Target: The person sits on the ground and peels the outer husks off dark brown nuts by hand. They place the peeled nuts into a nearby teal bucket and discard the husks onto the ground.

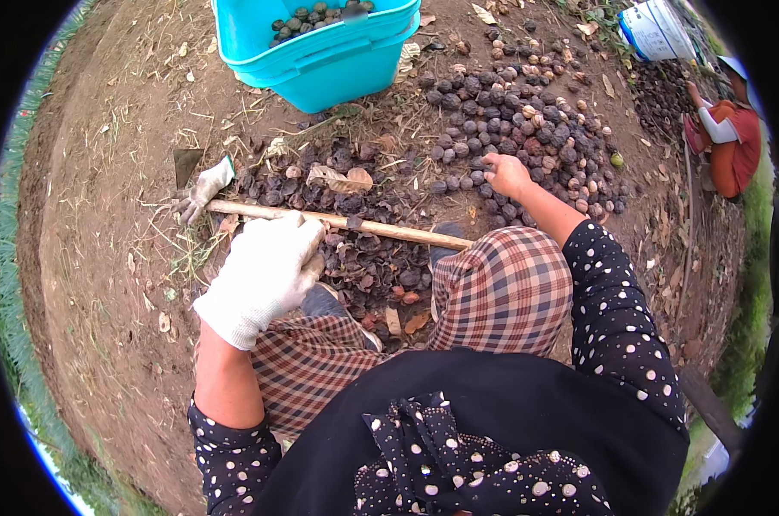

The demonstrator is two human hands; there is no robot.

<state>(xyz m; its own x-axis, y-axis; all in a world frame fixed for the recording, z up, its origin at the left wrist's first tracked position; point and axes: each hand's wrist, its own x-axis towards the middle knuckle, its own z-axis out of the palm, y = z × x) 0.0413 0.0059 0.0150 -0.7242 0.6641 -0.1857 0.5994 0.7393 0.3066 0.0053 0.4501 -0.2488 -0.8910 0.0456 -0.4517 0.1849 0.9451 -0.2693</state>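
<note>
My bare right hand [508, 177] reaches to the near left edge of a pile of dark walnuts [540, 129]. Its thumb and forefinger close on a dark walnut, partly hidden by the fingers. My left hand [273, 267] wears a white knit glove, its fingers curled. Whatever those fingers hold, if anything, is hidden. Just beyond the glove, a wooden stick [389, 230] lies across the ground in front of my knees. Dark, broken husks [359, 267] cover the soil between my feet and under the stick.
A turquoise tub [338, 73] with some walnuts inside stands ahead. A second glove [207, 187], worn and dirty, lies by the stick's left end. At far right, a person [729, 142] squats near a white bucket [656, 33] and more dark husks.
</note>
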